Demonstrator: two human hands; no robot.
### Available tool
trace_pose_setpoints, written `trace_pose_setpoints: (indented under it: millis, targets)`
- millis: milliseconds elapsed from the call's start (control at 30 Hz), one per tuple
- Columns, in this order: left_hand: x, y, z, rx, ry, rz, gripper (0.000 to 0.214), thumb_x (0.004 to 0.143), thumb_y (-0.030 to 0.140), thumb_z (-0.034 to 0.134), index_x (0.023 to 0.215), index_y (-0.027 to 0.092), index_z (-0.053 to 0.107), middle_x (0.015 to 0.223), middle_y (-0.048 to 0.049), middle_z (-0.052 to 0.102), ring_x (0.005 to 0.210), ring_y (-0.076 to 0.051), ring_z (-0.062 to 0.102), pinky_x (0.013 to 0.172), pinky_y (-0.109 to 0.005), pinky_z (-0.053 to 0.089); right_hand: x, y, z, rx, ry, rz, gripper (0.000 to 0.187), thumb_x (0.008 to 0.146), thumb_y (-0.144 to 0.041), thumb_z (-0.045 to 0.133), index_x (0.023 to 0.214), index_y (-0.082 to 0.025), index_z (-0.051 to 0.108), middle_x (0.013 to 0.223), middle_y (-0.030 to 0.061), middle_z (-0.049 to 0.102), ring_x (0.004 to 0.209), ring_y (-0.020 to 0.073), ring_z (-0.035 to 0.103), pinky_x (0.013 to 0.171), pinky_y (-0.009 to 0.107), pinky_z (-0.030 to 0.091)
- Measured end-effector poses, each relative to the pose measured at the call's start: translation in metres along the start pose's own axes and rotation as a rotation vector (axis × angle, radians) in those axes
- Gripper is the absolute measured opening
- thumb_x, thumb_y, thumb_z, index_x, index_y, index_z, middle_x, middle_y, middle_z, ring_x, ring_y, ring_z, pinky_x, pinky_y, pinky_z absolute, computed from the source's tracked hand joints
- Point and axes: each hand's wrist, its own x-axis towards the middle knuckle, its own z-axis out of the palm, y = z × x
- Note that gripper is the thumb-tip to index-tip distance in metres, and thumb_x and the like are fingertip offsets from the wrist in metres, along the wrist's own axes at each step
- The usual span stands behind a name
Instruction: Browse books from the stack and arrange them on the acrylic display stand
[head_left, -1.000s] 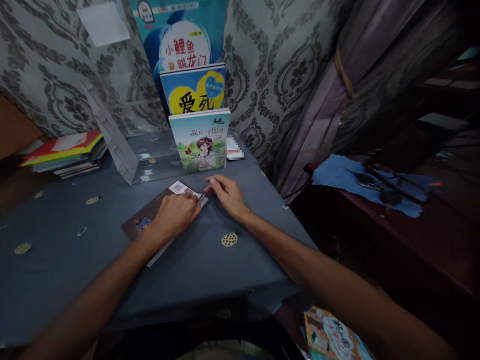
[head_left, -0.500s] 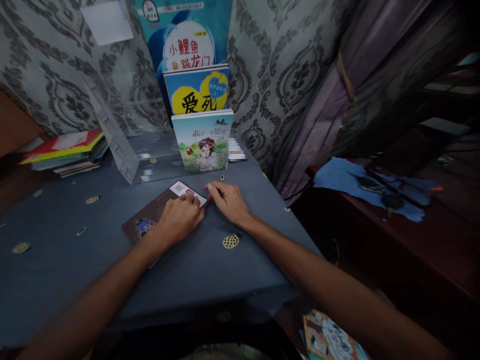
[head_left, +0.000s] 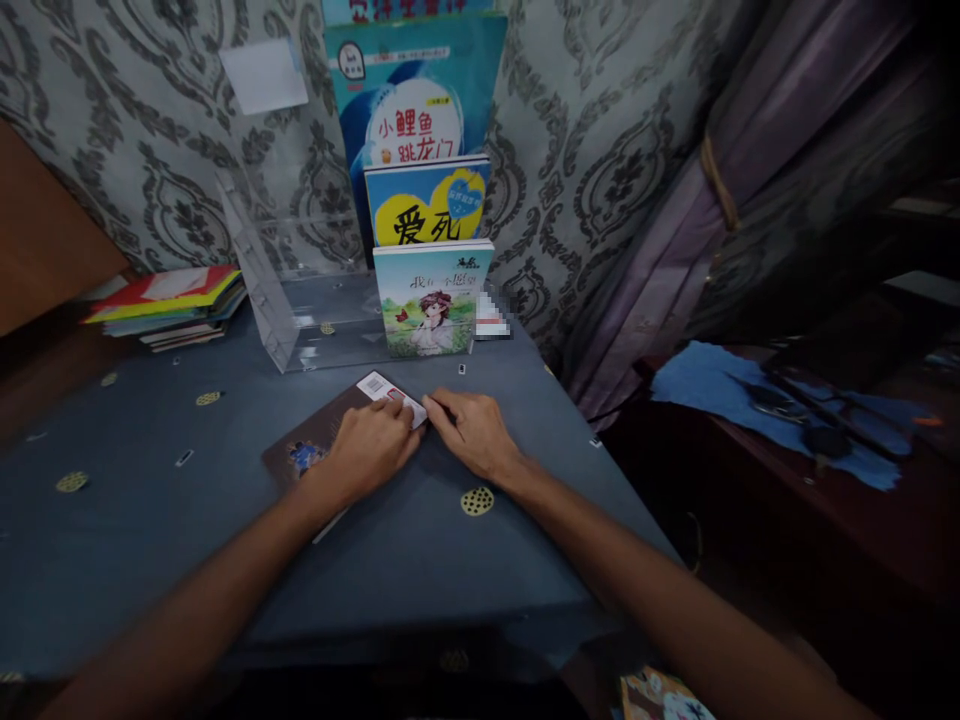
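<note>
A dark brown book (head_left: 300,440) lies at a slant on the table, with a white barcode label at its far corner and a small blue picture on its cover. My left hand (head_left: 379,435) rests on top of it, fingers curled and closed near its right-hand edge, partly covering the label. At the book's right corner is my right hand (head_left: 472,430), thumb and bent fingers closed at that corner; the fingertips are partly hidden. Behind the hands, a clear display rack (head_left: 262,285) holds upright books, with a small green-and-white book (head_left: 431,310) in front.
A blue-and-yellow book (head_left: 424,205) and a tall teal book (head_left: 427,75) stand in the rack. A stack of books and folders (head_left: 176,300) sits at the left. Blue cloth (head_left: 697,385) with glasses lies on the side table. An orange-covered book (head_left: 660,697) shows below the table edge.
The view has shifted, so the scene sits slightly lower and farther right. My right hand's thumb and fingers have drawn closer together at the book's corner. The left hand stays on the book.
</note>
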Motion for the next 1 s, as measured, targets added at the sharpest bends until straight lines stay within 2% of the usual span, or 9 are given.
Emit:
trace_pose_setpoints:
  millis: [100, 200, 367, 533, 600, 700, 800, 900, 1000]
  targets:
    - [0.001, -0.008, 0.000, -0.020, 0.017, -0.016, 0.034, 0.103, 0.031, 0.038, 0.110, 0.015, 0.067, 0.113, -0.0136, 0.070, 0.107, -0.025, 0.067, 0.085, -0.035, 0.055, 0.002, 0.000, 0.002, 0.030, -0.045, -0.023, 0.034, 0.104, -0.031, 0.042, 0.088, -0.019, 0.069, 0.085, 0.0060, 0.075, 0.078, 0.0174, 0.067, 0.070, 0.026, 0.040]
    - [0.003, -0.017, -0.001, -0.038, 0.013, -0.052, 0.034, 0.104, 0.031, 0.036, 0.116, 0.017, 0.065, 0.117, -0.0122, 0.070, 0.108, -0.026, 0.068, 0.087, -0.036, 0.055, 0.005, 0.002, 0.007, 0.068, -0.093, -0.053, 0.028, 0.104, -0.029, 0.042, 0.106, -0.019, 0.069, 0.101, 0.0077, 0.075, 0.096, 0.0197, 0.068, 0.084, 0.028, 0.045]
    - [0.004, -0.032, -0.002, -0.076, 0.019, -0.122, 0.036, 0.103, 0.031, 0.038, 0.130, 0.021, 0.060, 0.122, -0.0107, 0.071, 0.107, -0.026, 0.069, 0.088, -0.038, 0.054, 0.018, 0.010, 0.016, 0.062, -0.154, -0.124, 0.033, 0.104, -0.027, 0.041, 0.130, -0.018, 0.058, 0.124, 0.0116, 0.069, 0.117, 0.0232, 0.062, 0.106, 0.041, 0.041]
    - [0.005, -0.044, 0.007, -0.124, 0.059, -0.132, 0.037, 0.103, 0.032, 0.040, 0.133, 0.021, 0.059, 0.127, -0.0102, 0.069, 0.115, -0.026, 0.066, 0.092, -0.036, 0.053, 0.039, 0.018, 0.022, 0.067, -0.215, -0.141, 0.038, 0.105, -0.030, 0.036, 0.136, -0.018, 0.054, 0.130, 0.0116, 0.067, 0.119, 0.0232, 0.062, 0.107, 0.044, 0.042]
    - [0.006, -0.048, 0.011, -0.128, 0.078, -0.122, 0.037, 0.103, 0.033, 0.040, 0.131, 0.021, 0.060, 0.129, -0.0098, 0.068, 0.116, -0.025, 0.066, 0.095, -0.036, 0.052, 0.044, 0.018, 0.025, 0.043, -0.220, -0.130, 0.039, 0.104, -0.030, 0.037, 0.138, -0.018, 0.052, 0.136, 0.0124, 0.064, 0.127, 0.0243, 0.058, 0.110, 0.045, 0.040]
    - [0.007, -0.054, 0.014, -0.136, 0.081, -0.079, 0.037, 0.102, 0.036, 0.040, 0.128, 0.020, 0.061, 0.128, -0.0101, 0.068, 0.117, -0.025, 0.065, 0.099, -0.037, 0.050, 0.045, 0.017, 0.031, -0.011, -0.216, -0.102, 0.042, 0.104, -0.033, 0.037, 0.142, -0.019, 0.049, 0.143, 0.0130, 0.059, 0.138, 0.0265, 0.048, 0.115, 0.050, 0.034]
    - [0.007, -0.064, 0.013, -0.181, 0.042, 0.025, 0.042, 0.101, 0.041, 0.042, 0.133, 0.019, 0.058, 0.133, -0.0116, 0.065, 0.124, -0.026, 0.060, 0.104, -0.039, 0.046, 0.043, 0.018, 0.034, -0.037, -0.228, -0.098, 0.046, 0.105, -0.036, 0.036, 0.146, -0.018, 0.046, 0.148, 0.0137, 0.054, 0.143, 0.0278, 0.043, 0.117, 0.052, 0.030]
    - [0.000, -0.076, 0.012, -0.254, -0.046, 0.135, 0.052, 0.100, 0.050, 0.044, 0.142, 0.020, 0.051, 0.148, -0.0121, 0.053, 0.137, -0.026, 0.049, 0.112, -0.040, 0.038, 0.043, 0.022, 0.036, -0.039, -0.235, -0.109, 0.047, 0.105, -0.038, 0.035, 0.147, -0.018, 0.044, 0.150, 0.0130, 0.052, 0.144, 0.0274, 0.042, 0.118, 0.051, 0.029]
    - [-0.018, -0.088, 0.012, -0.298, -0.125, 0.236, 0.068, 0.093, 0.060, 0.053, 0.149, 0.024, 0.043, 0.158, -0.0109, 0.040, 0.146, -0.026, 0.038, 0.116, -0.040, 0.034, 0.044, 0.026, 0.037, -0.026, -0.243, -0.121, 0.048, 0.105, -0.040, 0.034, 0.147, -0.019, 0.044, 0.151, 0.0123, 0.052, 0.144, 0.0274, 0.041, 0.117, 0.052, 0.029]
